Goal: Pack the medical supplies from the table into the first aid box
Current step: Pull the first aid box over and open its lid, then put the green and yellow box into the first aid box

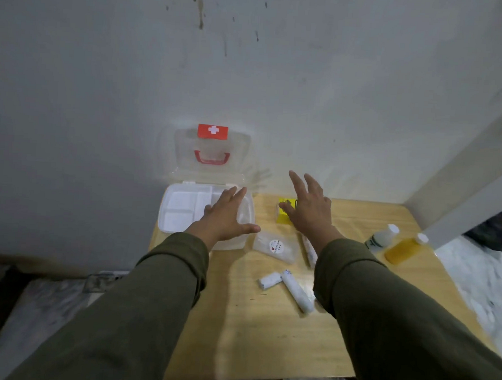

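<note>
The clear first aid box (172,214) stands at the table's far left, its lid (184,153) up against the wall, showing a red cross label and red handle. My left hand (226,214) hovers flat over the box's right side, fingers spread, holding nothing. My right hand (309,206) is spread above a yellow packet (282,218) and holds nothing. A clear pouch with a round sticker (275,246) lies between my wrists. Two white bandage rolls (269,280) (298,292) lie nearer me. A white bottle (382,237) and a yellow bottle (403,249) lie at the right.
The small wooden table (249,336) stands in a corner, with the grey wall directly behind it and a pale pillar at the right. Another white tube-like item (309,250) lies partly hidden under my right sleeve. Floor shows on both sides of the table.
</note>
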`<state>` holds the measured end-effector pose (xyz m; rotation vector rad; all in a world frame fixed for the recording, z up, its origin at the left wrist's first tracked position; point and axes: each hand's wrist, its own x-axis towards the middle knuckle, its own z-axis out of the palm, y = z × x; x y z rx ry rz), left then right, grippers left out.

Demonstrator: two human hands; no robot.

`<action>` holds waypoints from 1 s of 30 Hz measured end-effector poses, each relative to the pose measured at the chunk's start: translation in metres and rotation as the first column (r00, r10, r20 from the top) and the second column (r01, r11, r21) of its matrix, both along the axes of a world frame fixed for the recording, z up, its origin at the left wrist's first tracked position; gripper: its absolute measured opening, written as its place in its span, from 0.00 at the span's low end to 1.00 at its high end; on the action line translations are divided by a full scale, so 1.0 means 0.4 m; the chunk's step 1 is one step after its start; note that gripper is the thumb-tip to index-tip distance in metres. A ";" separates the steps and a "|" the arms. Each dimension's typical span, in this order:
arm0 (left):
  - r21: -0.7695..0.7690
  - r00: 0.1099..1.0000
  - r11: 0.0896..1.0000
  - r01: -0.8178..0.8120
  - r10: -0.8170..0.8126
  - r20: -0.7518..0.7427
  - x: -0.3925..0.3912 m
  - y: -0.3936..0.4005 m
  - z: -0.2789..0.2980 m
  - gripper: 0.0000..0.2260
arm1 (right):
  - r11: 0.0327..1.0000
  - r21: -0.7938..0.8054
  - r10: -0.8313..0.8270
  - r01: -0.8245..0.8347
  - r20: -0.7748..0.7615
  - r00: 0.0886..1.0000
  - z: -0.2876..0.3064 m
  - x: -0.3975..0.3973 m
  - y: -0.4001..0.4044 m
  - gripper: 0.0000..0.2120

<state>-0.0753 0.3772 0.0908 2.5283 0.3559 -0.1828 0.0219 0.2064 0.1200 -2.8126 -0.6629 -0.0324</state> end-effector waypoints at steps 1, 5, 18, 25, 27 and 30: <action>0.003 1.000 1.000 -0.007 0.007 -0.011 0.006 -0.011 -0.008 0.47 | 1.000 -0.007 0.009 -0.009 -0.021 1.000 -0.011 0.009 -0.016 0.34; 0.011 0.998 0.999 -0.039 0.039 -0.049 0.013 -0.042 -0.040 0.49 | 0.996 -0.047 0.071 -0.076 -0.098 0.993 -0.054 0.052 -0.064 0.37; 0.296 0.974 0.950 -0.098 0.153 -0.168 0.018 -0.103 -0.096 0.49 | 0.974 -0.059 0.197 -0.221 -0.273 0.942 -0.176 0.252 -0.164 0.37; 0.350 0.959 0.933 -0.087 0.173 -0.224 0.028 -0.109 -0.091 0.45 | 0.967 -0.056 0.216 -0.248 -0.332 0.918 -0.208 0.305 -0.165 0.36; 0.354 0.958 0.931 -0.093 0.181 -0.222 0.028 -0.112 -0.091 0.44 | 0.966 -0.054 0.220 -0.252 -0.338 0.915 -0.215 0.310 -0.163 0.37; 0.364 0.956 0.927 -0.096 0.187 -0.224 0.030 -0.115 -0.088 0.44 | 0.964 -0.057 0.227 -0.259 -0.329 0.917 -0.217 0.314 -0.162 0.37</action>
